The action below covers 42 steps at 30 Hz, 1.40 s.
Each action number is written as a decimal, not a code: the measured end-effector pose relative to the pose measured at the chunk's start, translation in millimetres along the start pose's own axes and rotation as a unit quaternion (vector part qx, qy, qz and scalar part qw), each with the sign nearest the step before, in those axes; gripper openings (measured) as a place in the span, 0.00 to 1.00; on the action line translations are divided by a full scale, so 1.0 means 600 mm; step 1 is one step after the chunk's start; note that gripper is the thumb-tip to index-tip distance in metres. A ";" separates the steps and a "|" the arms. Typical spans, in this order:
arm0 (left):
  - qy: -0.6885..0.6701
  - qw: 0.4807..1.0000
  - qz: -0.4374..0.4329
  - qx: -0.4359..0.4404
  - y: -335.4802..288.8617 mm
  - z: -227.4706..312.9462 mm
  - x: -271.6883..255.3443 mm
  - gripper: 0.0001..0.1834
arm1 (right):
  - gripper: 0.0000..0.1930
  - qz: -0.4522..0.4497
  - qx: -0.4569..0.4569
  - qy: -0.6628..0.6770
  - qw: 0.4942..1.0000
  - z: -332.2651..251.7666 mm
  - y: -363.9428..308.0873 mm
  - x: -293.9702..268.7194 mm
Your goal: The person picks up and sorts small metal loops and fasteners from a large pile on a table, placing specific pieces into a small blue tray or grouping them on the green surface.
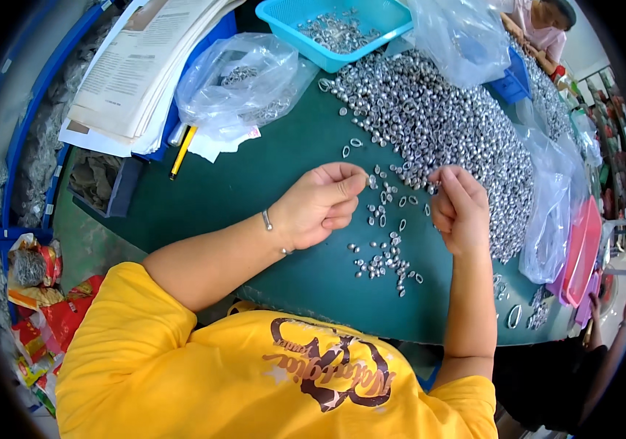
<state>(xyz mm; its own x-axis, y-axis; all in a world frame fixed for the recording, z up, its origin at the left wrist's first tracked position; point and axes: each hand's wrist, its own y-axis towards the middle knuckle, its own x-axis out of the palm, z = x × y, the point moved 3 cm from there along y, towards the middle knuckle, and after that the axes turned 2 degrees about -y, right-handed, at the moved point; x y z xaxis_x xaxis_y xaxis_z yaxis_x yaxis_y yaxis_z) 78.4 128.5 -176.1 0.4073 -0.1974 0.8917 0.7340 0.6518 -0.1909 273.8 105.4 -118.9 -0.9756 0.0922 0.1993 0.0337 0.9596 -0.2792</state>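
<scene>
A big heap of small silvery metal pieces (430, 110) covers the table's far right half. Bent fingers and a thumb pinched together, my left hand (327, 205) hovers over the table at the heap's left side. A small silver piece shows at its fingertips; whether it is held or lies behind them is unclear. At the heap's near edge my right hand (463, 208) is closed too, thumb against forefinger, and what it pinches is too small to make out. Between and below the hands lie scattered loose pieces (382, 263), some oval rings, some rounded.
A turquoise basket (276, 16) with metal pieces stands at the back, beside a clear plastic bag (232, 80). Papers (133, 66) and a yellow pen (182, 152) lie left. More plastic bags and red trays (582, 249) line the right edge. Another person (543, 29) sits far right.
</scene>
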 end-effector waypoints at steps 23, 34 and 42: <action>0.832 0.508 -0.004 0.223 0.037 0.004 0.043 0.04 | 0.04 0.069 -0.200 -0.494 0.843 0.070 -0.029 0.018; 0.238 0.965 0.033 -0.103 0.022 -0.009 0.033 0.05 | 0.04 -0.080 0.169 0.362 0.913 0.090 -0.023 -0.011; -0.024 0.991 -0.036 -0.126 0.023 -0.014 0.023 0.05 | 0.03 -0.113 0.155 0.368 0.910 0.084 -0.026 -0.003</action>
<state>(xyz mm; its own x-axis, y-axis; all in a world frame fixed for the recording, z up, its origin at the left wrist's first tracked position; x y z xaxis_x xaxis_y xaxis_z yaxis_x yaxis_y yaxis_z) 98.8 128.7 -169.9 0.3269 -0.1984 0.9240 0.8751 0.4328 -0.2167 264.3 77.2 -162.1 -0.5368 0.1630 0.8278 -0.3241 0.8660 -0.3807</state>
